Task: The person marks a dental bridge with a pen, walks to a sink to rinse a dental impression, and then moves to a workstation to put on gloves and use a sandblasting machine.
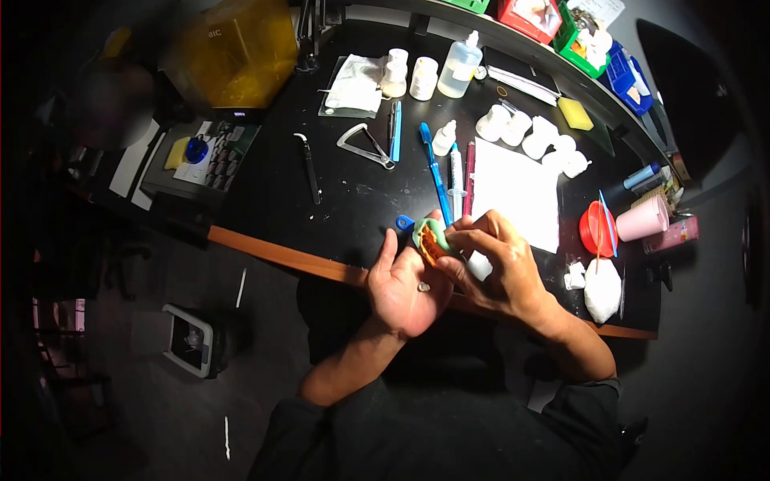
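Observation:
My right hand (504,268) grips a dental impression (431,240) in green and orange material between thumb and fingers. A blue tab (405,223) with a hole shows at the impression's far left. Beneath it, my left hand (407,293) is turned palm up, thumb stretched out to the side, its other fingers partly hidden behind the impression. On the left palm lies a small whitish tooth-like piece (423,287). A white object (480,265) shows just below my right fingers. Just beyond the hands lie a blue toothbrush (434,164), a syringe (456,180) and a dark red pen-like stick (470,176).
A white paper sheet (520,192) lies right of centre, with white plaster models (537,136) behind it. Metal calipers (367,147) and tweezers (310,168) lie left. Bottles (460,68) stand at the back. A red bowl (597,228) and pink cup (642,219) are right.

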Demonstrator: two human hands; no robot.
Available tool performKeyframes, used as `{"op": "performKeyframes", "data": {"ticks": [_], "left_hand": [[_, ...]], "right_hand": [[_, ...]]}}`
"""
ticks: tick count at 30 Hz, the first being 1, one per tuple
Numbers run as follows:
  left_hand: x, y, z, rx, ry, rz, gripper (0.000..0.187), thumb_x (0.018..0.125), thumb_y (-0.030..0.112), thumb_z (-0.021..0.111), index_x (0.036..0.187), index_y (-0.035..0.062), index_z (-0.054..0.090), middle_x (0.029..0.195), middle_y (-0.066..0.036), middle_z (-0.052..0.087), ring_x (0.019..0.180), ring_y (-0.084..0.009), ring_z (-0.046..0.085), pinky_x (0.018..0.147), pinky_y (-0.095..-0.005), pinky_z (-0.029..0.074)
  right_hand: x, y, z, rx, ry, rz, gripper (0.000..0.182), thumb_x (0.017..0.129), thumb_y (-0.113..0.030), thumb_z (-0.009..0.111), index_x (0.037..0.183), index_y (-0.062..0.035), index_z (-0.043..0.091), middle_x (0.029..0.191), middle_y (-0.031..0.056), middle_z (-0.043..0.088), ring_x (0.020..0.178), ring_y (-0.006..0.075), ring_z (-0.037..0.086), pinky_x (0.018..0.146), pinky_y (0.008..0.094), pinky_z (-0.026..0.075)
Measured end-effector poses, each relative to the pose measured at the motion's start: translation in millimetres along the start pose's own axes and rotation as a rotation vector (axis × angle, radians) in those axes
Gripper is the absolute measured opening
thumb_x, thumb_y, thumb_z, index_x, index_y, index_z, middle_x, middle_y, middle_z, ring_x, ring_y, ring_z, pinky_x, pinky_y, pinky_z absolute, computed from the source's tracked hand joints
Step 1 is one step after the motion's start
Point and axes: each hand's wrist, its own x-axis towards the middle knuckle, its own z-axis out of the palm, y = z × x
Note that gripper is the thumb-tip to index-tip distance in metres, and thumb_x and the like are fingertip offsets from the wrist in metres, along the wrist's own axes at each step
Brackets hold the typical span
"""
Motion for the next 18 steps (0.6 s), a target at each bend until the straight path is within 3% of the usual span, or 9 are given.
{"op": "performKeyframes", "data": {"ticks": [3,4,7,10,11,12,14,15,18], "left_hand": [[2,-1,24,0.149,0.176,0.021,0.072,0.104,0.056,0.033,0.156,0.0074,0.023,0.152,-0.016,0.039,0.129,-0.0246,0.047,0.110,-0.0413,0.036],[4,3,16,-0.029,0.032,0.017,0.074,0.104,0.057,0.032,0.157,0.0065,0.021,0.150,-0.014,0.042,0.127,-0.0239,0.049,0.112,-0.0414,0.034],[7,18,28,0.047,0.179,-0.015,0.079,0.103,0.059,0.033,0.159,0.0048,0.018,0.151,-0.013,0.043,0.127,-0.0235,0.050,0.114,-0.0409,0.032],[6,28,40,0.004,0.357,-0.014,0.075,0.102,0.059,0.032,0.153,0.0038,0.033,0.151,-0.016,0.043,0.130,-0.0268,0.048,0.118,-0.0460,0.028],[3,33,45,-0.044,0.387,-0.014,0.073,0.102,0.059,0.031,0.146,0.0024,0.043,0.141,-0.016,0.051,0.122,-0.0274,0.051,0.111,-0.0460,0.035],[4,35,54,-0.028,0.439,-0.008,0.065,0.102,0.058,0.032,0.123,0.0014,0.057,0.103,-0.011,0.059,0.094,-0.0236,0.054,0.090,-0.0404,0.043],[-2,46,52,-0.037,0.246,-0.029,0.057,0.102,0.056,0.033,0.089,0.0050,0.055,0.074,-0.004,0.043,0.070,-0.0186,0.042,0.071,-0.0349,0.037],[-5,49,60,0.016,0.359,-0.021,0.054,0.103,0.054,0.033,0.073,0.0095,0.044,0.064,-0.001,0.032,0.060,-0.0160,0.033,0.061,-0.0322,0.032],[-14,65,93,-0.068,0.371,0.099,0.053,0.104,0.044,0.042,0.062,0.0110,0.038,0.058,0.000,0.031,0.052,-0.0126,0.030,0.051,-0.0286,0.027]], "right_hand": [[12,10,5,0.039,-0.068,-0.010,0.026,0.079,-0.012,0.081,0.099,0.0002,0.068,0.090,0.0172,0.058,0.080,0.0308,0.058,0.069,0.0412,0.048],[19,5,2,0.061,-0.109,0.058,0.026,0.079,-0.008,0.081,0.099,0.0009,0.069,0.092,0.0173,0.060,0.081,0.0304,0.058,0.070,0.0398,0.049],[43,-4,-9,0.147,-0.153,0.168,0.023,0.079,-0.003,0.079,0.100,0.0019,0.070,0.091,0.0149,0.061,0.081,0.0272,0.059,0.070,0.0373,0.048],[58,-7,-23,0.311,-0.139,0.299,0.023,0.082,-0.004,0.079,0.099,0.0064,0.068,0.089,0.0106,0.056,0.080,0.0204,0.056,0.068,0.0310,0.045],[64,-11,-32,0.309,-0.149,0.336,0.021,0.084,-0.005,0.077,0.099,0.0074,0.067,0.090,0.0099,0.054,0.081,0.0179,0.054,0.068,0.0292,0.044],[76,-18,-42,0.297,-0.160,0.326,0.019,0.087,-0.004,0.075,0.098,0.0078,0.067,0.090,0.0093,0.054,0.081,0.0166,0.053,0.069,0.0284,0.044],[93,-30,-58,0.387,-0.167,0.395,0.015,0.089,-0.004,0.072,0.097,0.0079,0.067,0.090,0.0089,0.055,0.082,0.0162,0.053,0.071,0.0276,0.043],[99,-35,-64,0.415,-0.179,0.410,0.015,0.090,-0.006,0.072,0.095,0.0077,0.066,0.091,0.0087,0.056,0.082,0.0156,0.054,0.072,0.0277,0.044],[115,-48,-71,0.422,-0.196,0.571,0.016,0.091,-0.008,0.071,0.097,0.0064,0.067,0.092,0.0082,0.057,0.081,0.0135,0.055,0.073,0.0262,0.044]]}}
